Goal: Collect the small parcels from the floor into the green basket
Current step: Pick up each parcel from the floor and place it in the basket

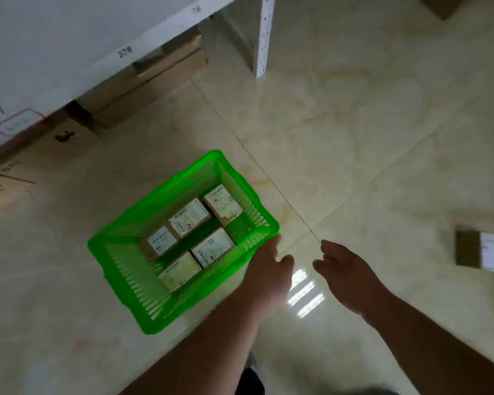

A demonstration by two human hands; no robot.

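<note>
Two bare forearms are seen nearest the camera, reaching out over the floor (354,124). That floor, of pale glossy tiles, fills most of the view, and a window's glare is reflected on it between the two hands. A white shelf (69,44) is set along the far left edge of the floor, with handwritten numbers on its front lip and a perforated post at its end. Brown cartons (143,86) are stored under it, on the floor. The green basket (117,252) is placed on the floor left of centre, near the shelf, turned at an angle. Five parcels (213,248) are held in it, each lying flat with a white label up; three are lined along the side nearer the shelf and two along the nearer side. One more parcel (481,252) is left on the floor by the right edge, well apart from the basket, brown with a white label; it is blurred. The left hand (267,273) is open and empty, with its fingertips at the basket's rim; whether it is touching cannot be told. The right hand (344,273) is likewise open and empty, held above the bare floor beside the left hand.
</note>
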